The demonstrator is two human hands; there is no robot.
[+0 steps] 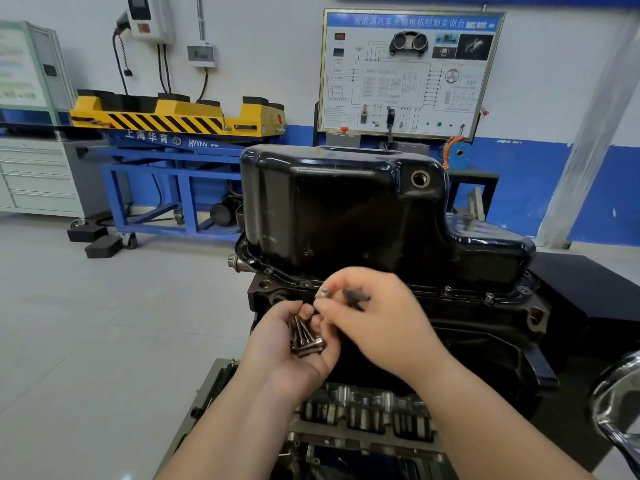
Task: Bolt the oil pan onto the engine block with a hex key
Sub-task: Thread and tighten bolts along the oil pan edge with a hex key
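Cups spare bolts (306,337) in left hand (287,351), lower centre; pinches one bolt (325,292) with right hand (377,320), just below oil pan (346,209) flange, mid-frame. Could fumble it into engine block (485,341) recesses through loose pinching.

pan (346,209): glossy black, above right hand (381,317)
block (485,327): dull black, behind both hands
bolts (306,339): grey metal, in left hand (280,348)
lift (194,114): yellow, black diagonal stripes, blue frame, far left of hands
wall (270,64): white over blue band
floor (104,323): pale grey
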